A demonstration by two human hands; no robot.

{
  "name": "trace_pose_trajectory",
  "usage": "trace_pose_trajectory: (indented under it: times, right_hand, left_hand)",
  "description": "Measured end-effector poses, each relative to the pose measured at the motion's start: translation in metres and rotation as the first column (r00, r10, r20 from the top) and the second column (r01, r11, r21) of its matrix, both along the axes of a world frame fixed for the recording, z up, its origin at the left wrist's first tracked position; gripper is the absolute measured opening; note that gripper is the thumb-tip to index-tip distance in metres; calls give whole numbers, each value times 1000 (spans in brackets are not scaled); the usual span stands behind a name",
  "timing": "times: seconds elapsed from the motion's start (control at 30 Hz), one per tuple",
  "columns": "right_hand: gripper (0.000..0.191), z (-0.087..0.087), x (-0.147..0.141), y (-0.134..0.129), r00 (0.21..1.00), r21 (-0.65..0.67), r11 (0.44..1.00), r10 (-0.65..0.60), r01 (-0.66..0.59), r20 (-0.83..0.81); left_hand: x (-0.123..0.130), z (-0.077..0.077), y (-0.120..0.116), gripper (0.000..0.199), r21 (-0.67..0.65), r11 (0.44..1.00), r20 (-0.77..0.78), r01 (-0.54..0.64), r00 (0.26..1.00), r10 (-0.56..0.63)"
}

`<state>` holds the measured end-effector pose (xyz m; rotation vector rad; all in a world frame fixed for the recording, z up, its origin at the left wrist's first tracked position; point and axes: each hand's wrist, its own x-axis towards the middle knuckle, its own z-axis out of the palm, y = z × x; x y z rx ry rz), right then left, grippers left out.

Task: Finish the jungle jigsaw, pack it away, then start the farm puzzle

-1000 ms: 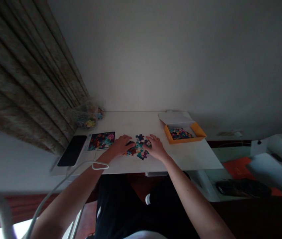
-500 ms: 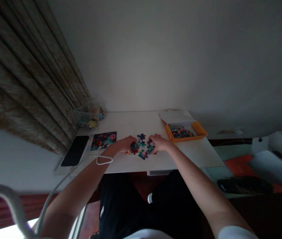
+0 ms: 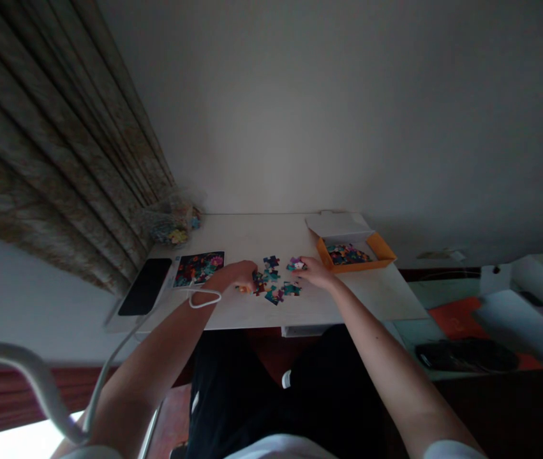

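Several colourful jigsaw pieces (image 3: 271,276) lie grouped on the white table in front of me, some joined and some loose. My right hand (image 3: 313,273) pinches a purple and teal jigsaw piece (image 3: 296,264), held at the right of the group. At the group's left edge is my left hand (image 3: 244,276), its fingers curled down over the pieces; what lies under the fingertips is hidden. Left of that hand is a printed picture sheet (image 3: 199,266) with a dark, floral design, partly covered by my wrist.
An orange box (image 3: 365,264) with its lid raised holds more pieces at the back right. A black phone (image 3: 145,287) lies at the table's left end, and a clear bag (image 3: 173,231) stands behind it. A white cable (image 3: 122,347) runs across my left forearm.
My right hand has drawn back to the right from the group and now lifts a jigsaw piece. The pieces it covered now show. My left hand has shifted slightly left, its fingers more curled.
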<state>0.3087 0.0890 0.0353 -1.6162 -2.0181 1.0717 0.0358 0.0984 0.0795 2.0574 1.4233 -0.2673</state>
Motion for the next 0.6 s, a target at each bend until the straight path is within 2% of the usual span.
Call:
trace_pose_trajectory:
  times: [0.07, 0.13, 0.2, 0.27, 0.37, 0.43, 0.6]
  right_hand:
    - [19, 0, 3, -5, 997, -81, 995, 53, -57, -58]
    - [35, 0, 4, -12, 992, -141, 982, 119, -125, -50]
    - [52, -1, 2, -20, 987, -164, 974, 161, -156, 21]
    - [59, -1, -2, -26, 977, -141, 976, 180, -164, 112]
    - [61, -1, -9, -31, 956, -68, 984, 178, -167, 234]
    - [58, 1, -12, -31, 941, -54, 987, 163, -154, 298]
    - [50, 4, -18, -33, 916, -40, 991, 134, -128, 378]
  left_hand:
    - [-4, 5, 3, 24, -15, 999, -2, 34, 999, -34]
    - [-7, 10, 4, 24, -36, 996, 15, 79, 997, -78]
    - [-8, 11, 3, 29, -58, 991, 24, 122, 992, -121]
    - [-7, 8, -1, 39, -65, 988, 12, 137, 991, -136]
    - [-3, 2, -10, 63, -33, 994, -67, 107, 992, -109]
    - [1, -2, -15, 72, -17, 995, -136, 102, 985, -104]
    - [9, -4, -18, 68, -24, 994, -196, 105, 975, -107]
